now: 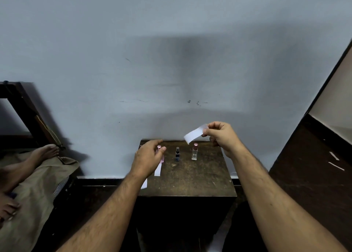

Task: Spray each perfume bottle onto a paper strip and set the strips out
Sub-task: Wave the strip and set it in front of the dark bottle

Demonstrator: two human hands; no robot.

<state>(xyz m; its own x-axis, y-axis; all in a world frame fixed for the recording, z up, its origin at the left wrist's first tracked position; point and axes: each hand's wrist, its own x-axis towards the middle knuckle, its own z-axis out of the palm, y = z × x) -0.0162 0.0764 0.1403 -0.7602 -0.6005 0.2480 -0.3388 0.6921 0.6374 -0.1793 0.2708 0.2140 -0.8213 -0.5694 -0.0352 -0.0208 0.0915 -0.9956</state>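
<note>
Three small perfume bottles stand in a row on a dark, worn wooden table (pixel 190 175) pushed against a pale blue wall (pixel 171 51). The middle one is a dark bottle (pixel 177 154) with a bare black sprayer and stands near the table's far edge. To its right stands a clear glass bottle (pixel 194 151) with a rose-coloured cap, upright and apart from the dark one. To the dark bottle's left is a pink bottle (pixel 159 148), of which only the cap and a sliver of the body show. The left hand (pixel 147 159) covers the rest, its fingers loosely curved around the pink bottle; whether they actually touch or grip it cannot be made out. The right hand (pixel 221 135) is raised above and to the right of the clear bottle, thumb and forefinger pinching one end of a white paper strip (pixel 195 133), which slants down to the left with its free end just over the rose cap. A second strip (pixel 158 168) lies flat on the table to the left and in front of the dark bottle, its upper end hidden under the left hand. Another bit of white paper (pixel 144 184) shows at the table's left edge, mostly hidden by the left forearm. In front of the dark bottle the tabletop is bare right to its near edge. To the right of the clear bottle there is a narrower bare band. Well left of the table, someone's bare feet (pixel 44 152) rest on a tan cloth (pixel 34 190).
</note>
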